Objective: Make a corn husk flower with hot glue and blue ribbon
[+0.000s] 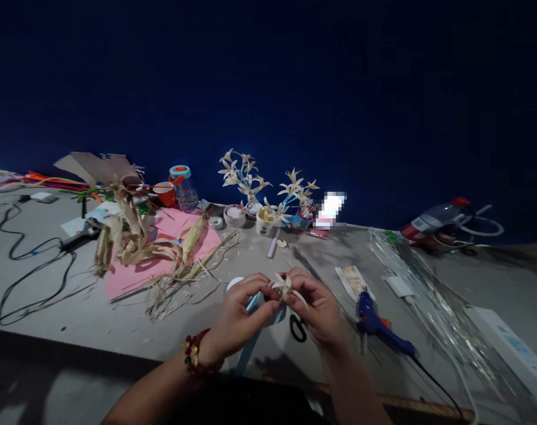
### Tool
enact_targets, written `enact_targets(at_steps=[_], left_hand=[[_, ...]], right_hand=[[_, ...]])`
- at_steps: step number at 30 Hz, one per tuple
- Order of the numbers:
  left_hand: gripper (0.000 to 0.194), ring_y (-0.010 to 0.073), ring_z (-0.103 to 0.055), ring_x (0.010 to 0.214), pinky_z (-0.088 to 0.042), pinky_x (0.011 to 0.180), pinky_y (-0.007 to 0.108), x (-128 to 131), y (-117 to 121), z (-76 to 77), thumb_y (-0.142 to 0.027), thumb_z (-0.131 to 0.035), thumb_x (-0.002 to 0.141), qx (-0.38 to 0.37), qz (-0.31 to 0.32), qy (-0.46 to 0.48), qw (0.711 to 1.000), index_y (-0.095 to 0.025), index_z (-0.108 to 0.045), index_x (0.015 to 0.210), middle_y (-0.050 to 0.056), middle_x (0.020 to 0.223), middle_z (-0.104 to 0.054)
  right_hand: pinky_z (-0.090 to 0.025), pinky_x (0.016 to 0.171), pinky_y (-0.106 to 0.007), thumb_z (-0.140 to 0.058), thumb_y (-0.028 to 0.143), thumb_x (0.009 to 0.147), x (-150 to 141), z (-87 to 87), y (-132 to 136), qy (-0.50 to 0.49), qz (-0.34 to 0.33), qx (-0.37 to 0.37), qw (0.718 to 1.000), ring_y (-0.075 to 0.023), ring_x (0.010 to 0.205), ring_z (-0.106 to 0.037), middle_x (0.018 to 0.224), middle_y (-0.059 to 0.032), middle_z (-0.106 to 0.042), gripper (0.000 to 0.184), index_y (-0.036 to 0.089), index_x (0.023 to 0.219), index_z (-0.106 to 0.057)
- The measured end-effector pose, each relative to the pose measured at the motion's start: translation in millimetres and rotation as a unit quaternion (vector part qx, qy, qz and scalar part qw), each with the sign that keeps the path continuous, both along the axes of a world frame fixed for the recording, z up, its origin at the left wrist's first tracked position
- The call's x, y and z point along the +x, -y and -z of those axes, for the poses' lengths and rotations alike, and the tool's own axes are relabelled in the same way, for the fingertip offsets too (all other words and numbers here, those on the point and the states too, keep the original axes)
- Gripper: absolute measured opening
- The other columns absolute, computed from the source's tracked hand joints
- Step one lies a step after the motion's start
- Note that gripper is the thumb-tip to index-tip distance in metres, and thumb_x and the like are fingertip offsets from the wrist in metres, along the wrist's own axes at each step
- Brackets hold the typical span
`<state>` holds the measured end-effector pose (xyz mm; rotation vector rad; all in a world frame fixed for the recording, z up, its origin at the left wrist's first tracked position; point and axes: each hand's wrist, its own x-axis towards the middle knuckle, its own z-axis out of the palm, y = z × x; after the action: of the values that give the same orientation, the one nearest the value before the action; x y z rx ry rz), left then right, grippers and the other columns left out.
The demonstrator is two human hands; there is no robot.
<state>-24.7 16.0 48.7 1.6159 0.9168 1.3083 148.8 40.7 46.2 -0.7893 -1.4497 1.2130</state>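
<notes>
A small pale husk flower is pinched between the fingertips of both hands above the front part of the table. My left hand, with a beaded bracelet at the wrist, closes on its left side. On the other side my right hand grips the petals and base, its fingers bent. A light-blue strip hangs below my left hand, its upper part hidden by the fingers. Under my right hand lie the black handles of scissors. Finished husk flowers on blue stems stand in cups at the back.
On the left, dried corn husks lie over pink paper. To the right are a blue glue gun with its cord, clear-wrapped wires and a power strip. A plastic bottle lies at the back right.
</notes>
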Motion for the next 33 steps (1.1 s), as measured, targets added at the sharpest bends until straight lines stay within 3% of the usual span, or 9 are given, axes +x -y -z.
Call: enact_targets(at_steps=[6, 10, 15, 18, 22, 33], left_hand=[[0.014, 0.0176, -0.059, 0.078, -0.044, 0.072, 0.028, 6.6, 1.3, 7.5, -0.027, -0.062, 0.09, -0.017, -0.011, 0.044, 0.999, -0.017, -0.065, 0.081, 0.005, 0.082, -0.064], [0.01, 0.0177, -0.059, 0.08, -0.045, 0.074, 0.028, 10.2, 2.7, 7.6, -0.022, -0.062, 0.091, 0.022, -0.044, 0.023, 0.999, -0.017, -0.063, 0.082, 0.006, 0.082, -0.064], [0.008, 0.0188, -0.062, 0.081, -0.046, 0.075, 0.03, 13.8, 4.2, 8.4, -0.015, -0.06, 0.09, 0.066, -0.08, -0.004, 0.995, -0.018, -0.066, 0.086, 0.006, 0.083, -0.066], [0.009, 0.0189, -0.062, 0.081, -0.047, 0.075, 0.029, 16.0, 4.1, 10.1, -0.013, -0.06, 0.089, 0.079, -0.093, 0.003, 0.993, -0.018, -0.067, 0.088, 0.006, 0.083, -0.067], [0.01, 0.0189, -0.062, 0.082, -0.047, 0.074, 0.029, 18.9, 3.3, 12.5, -0.014, -0.059, 0.09, 0.068, -0.092, 0.017, 0.993, -0.018, -0.067, 0.086, 0.006, 0.082, -0.066], [0.007, 0.0183, -0.059, 0.086, -0.045, 0.077, 0.028, 18.5, 2.8, 16.0, -0.02, -0.061, 0.092, 0.037, -0.075, 0.056, 0.995, -0.018, -0.067, 0.087, 0.005, 0.085, -0.064]], right_hand=[[-0.044, 0.086, -0.036, -0.075, 0.035, 0.082, -1.8, 2.0, 2.8, 0.01, 0.045, 0.03, 0.998, -0.0209, 0.08, -0.056, 0.072, -0.001, -0.055, 0.018, 0.023, 0.071, -0.067], [-0.043, 0.075, -0.031, -0.074, 0.028, 0.083, -3.0, 1.8, 4.3, 0.011, 0.065, 0.055, 0.996, -0.0188, 0.075, -0.053, 0.072, -0.0001, -0.053, 0.017, 0.023, 0.07, -0.064], [-0.043, 0.082, -0.034, -0.073, 0.025, 0.083, -5.7, -3.2, 7.0, 0.02, 0.098, 0.067, 0.993, -0.0201, 0.079, -0.055, 0.07, -0.0001, -0.054, 0.016, 0.023, 0.07, -0.065], [-0.043, 0.078, -0.032, -0.071, 0.022, 0.084, -7.3, -3.5, 7.6, 0.02, 0.105, 0.082, 0.991, -0.0185, 0.076, -0.054, 0.07, 0.0004, -0.054, 0.015, 0.023, 0.071, -0.066], [-0.041, 0.069, -0.029, -0.07, 0.019, 0.085, -8.1, 0.3, 6.5, 0.02, 0.106, 0.095, 0.99, -0.0166, 0.073, -0.053, 0.073, 0.0005, -0.055, 0.012, 0.023, 0.074, -0.067], [-0.043, 0.066, -0.027, -0.07, 0.015, 0.085, -8.0, 6.5, 7.3, -0.002, 0.108, 0.1, 0.989, -0.0154, 0.073, -0.056, 0.076, 0.0005, -0.061, 0.01, 0.024, 0.082, -0.072]])
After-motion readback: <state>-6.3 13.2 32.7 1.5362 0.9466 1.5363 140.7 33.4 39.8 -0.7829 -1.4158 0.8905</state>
